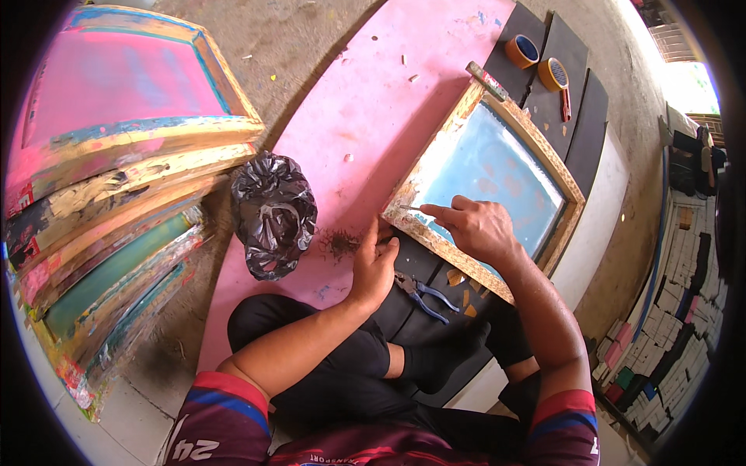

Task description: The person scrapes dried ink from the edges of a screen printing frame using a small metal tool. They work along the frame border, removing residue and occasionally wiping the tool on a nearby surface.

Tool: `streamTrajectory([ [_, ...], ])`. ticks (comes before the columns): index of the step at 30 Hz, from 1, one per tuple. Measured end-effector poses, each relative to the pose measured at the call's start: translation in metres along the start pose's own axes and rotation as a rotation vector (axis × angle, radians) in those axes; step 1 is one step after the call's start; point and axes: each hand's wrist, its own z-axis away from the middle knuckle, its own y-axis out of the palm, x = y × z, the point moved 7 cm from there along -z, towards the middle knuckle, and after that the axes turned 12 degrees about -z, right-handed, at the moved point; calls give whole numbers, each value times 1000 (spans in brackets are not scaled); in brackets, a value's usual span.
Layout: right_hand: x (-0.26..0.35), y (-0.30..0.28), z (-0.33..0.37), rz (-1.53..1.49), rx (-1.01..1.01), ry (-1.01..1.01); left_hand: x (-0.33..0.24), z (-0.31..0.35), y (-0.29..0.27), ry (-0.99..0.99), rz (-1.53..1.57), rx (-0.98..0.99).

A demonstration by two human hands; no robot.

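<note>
1. one frame, in the head view, lies across a pink sheet and black boards.
2. left hand: fingers half-curled at the frame's left corner; whether they grip, i cannot tell.
3. right hand: fingers pinching a thin tool, tip at that corner.
4. pushed too hard, the tool could skid into the left hand or tear the mesh.
5. a jolt could drop the bar off the frame's far corner.
6. the frame is speckled, rough wood; the mesh, flat and blue. left of the frame, a crinkled, glossy bag; on its near side, pliers with curved handles.
</note>
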Motion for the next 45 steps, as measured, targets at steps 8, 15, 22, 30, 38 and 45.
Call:
streamTrajectory([
  [8, 2, -5, -7, 107, 6, -92, 5, -8, 5, 162, -5, -34],
  [15, 6, 3, -8, 270, 140, -220, 9, -3, 13, 9, 54, 52],
  [22, 6, 4, -29, 247, 446, -119, 9, 0, 13, -30, 40, 102],
  [30, -8, 9, -20, 63, 133, -187, -1, -1, 15, -62, 109, 135],
  [38, -12, 13, -13, -222, 69, -15, 0, -8, 5, 13, -5, 23],
  [45, 7, 37, 46, -528, -96, 376, -3, -27, -13, 73, 137, -180],
])
